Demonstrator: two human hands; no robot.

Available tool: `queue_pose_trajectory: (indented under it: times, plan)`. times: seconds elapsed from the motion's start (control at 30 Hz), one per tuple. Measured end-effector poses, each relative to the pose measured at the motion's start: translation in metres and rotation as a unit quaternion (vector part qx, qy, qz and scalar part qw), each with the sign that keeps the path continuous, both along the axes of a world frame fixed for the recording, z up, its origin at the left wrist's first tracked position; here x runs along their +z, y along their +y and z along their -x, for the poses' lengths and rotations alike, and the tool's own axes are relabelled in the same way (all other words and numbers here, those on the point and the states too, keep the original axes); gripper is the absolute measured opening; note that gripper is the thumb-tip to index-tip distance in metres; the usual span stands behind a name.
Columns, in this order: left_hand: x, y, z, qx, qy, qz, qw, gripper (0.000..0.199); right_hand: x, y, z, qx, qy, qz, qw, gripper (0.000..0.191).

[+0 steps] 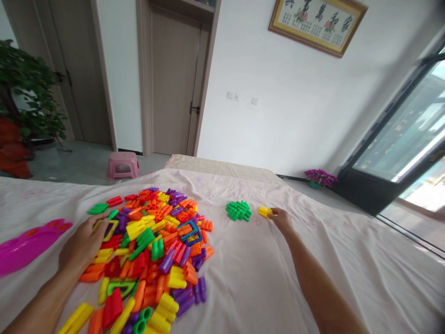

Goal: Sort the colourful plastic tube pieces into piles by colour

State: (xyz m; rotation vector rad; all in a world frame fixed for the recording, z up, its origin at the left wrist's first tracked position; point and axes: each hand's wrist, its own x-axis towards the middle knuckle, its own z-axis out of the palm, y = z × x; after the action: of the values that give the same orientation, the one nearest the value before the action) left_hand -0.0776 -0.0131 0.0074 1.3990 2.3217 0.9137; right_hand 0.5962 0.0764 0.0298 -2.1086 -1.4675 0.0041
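My right hand [282, 221] pinches a yellow plastic building block [264, 212] at the cloth, right of a small cluster of green blocks [238, 211]. At the left edge of a big heap of mixed plastic blocks [153, 250], my left hand [83, 239] rests with its finger and thumb apart. Closest to its fingertips are a green block [113, 214] and a yellow frame-shaped piece [111, 232]; no firm hold on either shows. Orange, red, purple, yellow and green tubes fill the heap, along with a blue frame piece [190, 233].
A pale floral cloth [250, 278] covers the table. Left of my left hand lies a magenta plastic tray [31, 246]. Beyond the table stand a pink stool [123, 164], a leafy plant [28, 88] and purple flowers [320, 176] in a pot.
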Motion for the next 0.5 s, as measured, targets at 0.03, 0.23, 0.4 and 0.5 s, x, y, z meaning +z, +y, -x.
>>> queue_pose_trajectory:
  times: [0.03,0.23,0.4,0.5]
  plan:
    - [-0.001,0.000,0.001,0.000,0.002,-0.002,1.000,0.059,-0.001,0.001,0.000,0.002,-0.003,0.005,1.000,0.036]
    - [0.002,-0.002,-0.002,0.004,0.032,-0.016,0.999,0.056,-0.005,0.001,0.007,-0.002,-0.025,0.032,0.999,0.046]
    - [0.006,-0.005,-0.006,0.003,0.030,-0.027,0.999,0.053,0.006,-0.009,0.031,-0.058,-0.076,-0.014,0.995,0.046]
    - [0.004,-0.004,-0.006,0.010,0.027,-0.032,0.999,0.053,0.016,-0.016,0.072,0.061,-0.033,-0.074,0.995,0.035]
